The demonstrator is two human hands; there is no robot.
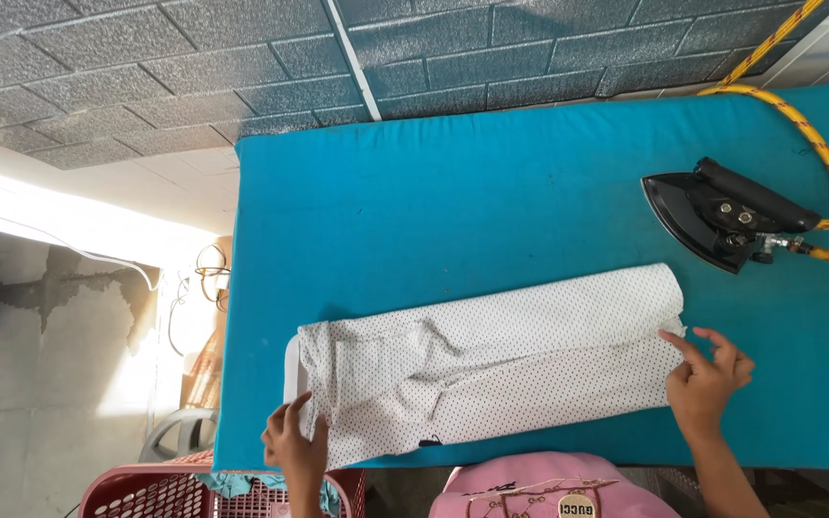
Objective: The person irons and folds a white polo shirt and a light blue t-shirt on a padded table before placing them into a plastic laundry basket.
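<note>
A folded white garment (491, 360) with a fine dark dot print lies on the near part of the tabletop (491, 201), spanning the gap between both hands. Its long axis runs left to right, parallel to the near edge of the tabletop, rising slightly toward the right. The right end is a neat, rounded fold; the left end is looser, with creases and a narrow plain white strip showing at its outer edge.

The left hand (295, 446) sits at the garment's lower left corner, fingers closed in a pinch on the cloth edge. The right hand (709, 376) is at the garment's right end, thumb and forefinger narrowed onto the edge of the fold, the other fingers spread loosely above the tabletop.

The garment is thin woven cloth, smooth along the upper layer, with a diagonal seam or fold line crossing the middle. The tabletop is covered in a turquoise felt-like padded cloth, flat and matte.

A black flat iron (726, 213), wedge-shaped with its pointed tip to the left, rests on the far right of the tabletop, well apart from the garment. A yellow braided cord (822, 144) runs from its rear end off the far edge. A red lattice plastic basket (160, 491) stands below the near left corner.
</note>
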